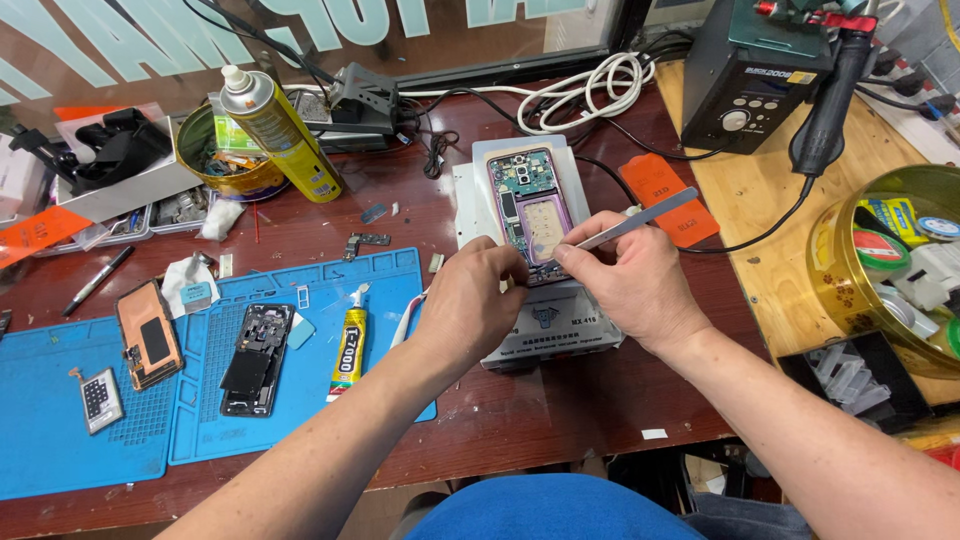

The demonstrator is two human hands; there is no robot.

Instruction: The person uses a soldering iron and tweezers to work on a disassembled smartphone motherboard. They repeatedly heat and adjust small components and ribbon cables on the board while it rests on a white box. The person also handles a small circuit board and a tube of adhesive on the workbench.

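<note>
One opened phone (528, 200), back cover off and its circuit board and purple-tinted inner frame showing, lies lengthwise on a single white heating plate (540, 320) near the middle of the dark red table (560, 410). Its lower end sits right under the fingertips of both hands. The left hand (468, 308) is curled, fingers bent down against the phone's bottom edge; whether it pinches anything there cannot be told. The right hand (638, 285) is closed around one pair of metal tweezers (640, 218), thumb and forefinger pinching the shaft, the tips hidden at the phone's lower edge and the free end pointing up to the right.

To the left lie two blue work mats (200, 400). On them rest one black phone frame (257, 358), one tube of glue (348, 348), one copper-coloured phone part (148, 333) and one small keypad-like part (101, 398). Behind them stand one yellow spray can (280, 130) and one round tin (222, 160) of odds and ends. A black marker (98, 280) lies at the mats' far edge. To the right sit one orange tag (668, 198), one dark soldering station (755, 75) on a wooden board, and one gold tin (890, 260) holding tape rolls.
</note>
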